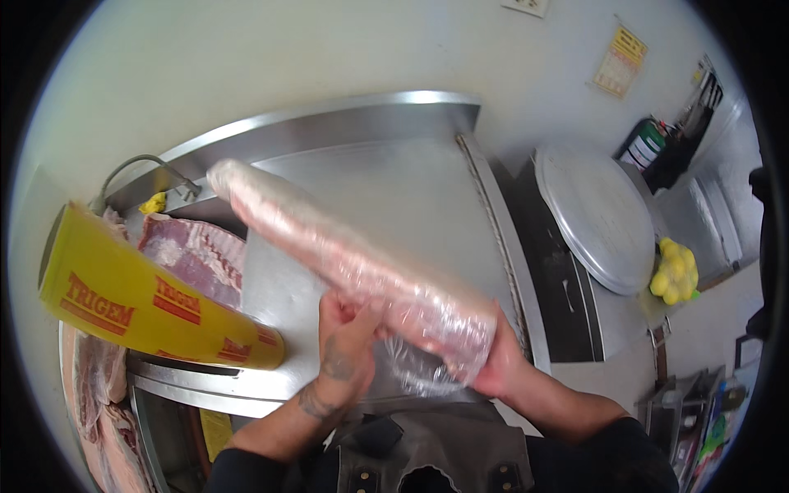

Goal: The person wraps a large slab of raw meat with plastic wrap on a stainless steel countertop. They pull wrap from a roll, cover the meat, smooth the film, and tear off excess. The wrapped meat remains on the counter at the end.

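A long slab of raw meat, wrapped in clear cling film, lies slanted across the view above a stainless steel counter. My left hand grips its near edge around the middle, thumb on the film. The right-hand end rests in my right hand, whose fingers are mostly hidden beneath the wrap. Loose cling film hangs under that end between my hands. To the left, close to my left wrist, is a large yellow roll marked Trigem.
Raw meat with ribs lies behind the roll, near a faucet and a yellow cloth. More slabs are at lower left. Rightward, past a gap, stand a large metal lid, a yellow knobbly object and a fire extinguisher.
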Motion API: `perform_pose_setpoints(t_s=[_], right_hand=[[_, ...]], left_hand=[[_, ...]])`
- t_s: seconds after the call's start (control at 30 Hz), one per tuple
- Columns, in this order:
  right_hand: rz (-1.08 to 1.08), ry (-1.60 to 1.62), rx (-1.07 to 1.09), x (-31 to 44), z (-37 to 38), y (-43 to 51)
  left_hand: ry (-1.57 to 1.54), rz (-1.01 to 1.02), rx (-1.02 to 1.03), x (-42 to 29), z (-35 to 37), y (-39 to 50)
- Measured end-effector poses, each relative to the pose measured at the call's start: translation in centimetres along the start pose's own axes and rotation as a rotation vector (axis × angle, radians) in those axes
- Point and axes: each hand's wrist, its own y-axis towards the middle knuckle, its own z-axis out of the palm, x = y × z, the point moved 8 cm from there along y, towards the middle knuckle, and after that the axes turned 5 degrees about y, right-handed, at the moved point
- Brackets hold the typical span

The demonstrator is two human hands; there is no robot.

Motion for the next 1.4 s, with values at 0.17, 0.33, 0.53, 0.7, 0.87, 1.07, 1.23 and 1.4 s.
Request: perform_pose_setpoints(t_s=[0.17,0.33,0.53,0.7,0.87,1.07,1.23,1.4], right_hand=[[-0.188,-0.056,-0.098,2.9,-3.4,0.5],[-0.511,-0.626,-0.005,6.7,-2.8,2.5],[-1.126,-1.755,-0.373,13.7,-2.6,-1.1],[-1.539,-1.513,-0.671,22.6,-4.6,-0.5],[-0.805,-1.039,-0.279,27.9,-5.0,8.3],[-1.365,-2.216,-0.216,21.4,1.3,5.8],[-1.246,-2.352,-0.024,14.9,-0.5,2.4],[-0.856,-1.533,-0.550,14.4,-7.7,1.1]], left_hand=[[0.366,0.311,0.098,0.0,7.1,5.7],[1.404,1.036,0.343,3.9,13.5,8.9],[1.725,0.981,0.554,10.4,10.7,12.5],[1.710,0.919,0.590,10.7,9.4,12.9],[1.776,0.879,0.578,10.8,9.5,13.2],[1.720,0.823,0.588,10.6,9.3,13.2],[1.737,0.838,0.587,10.4,9.5,13.0],[1.732,0.856,0.589,10.6,9.4,13.0]])
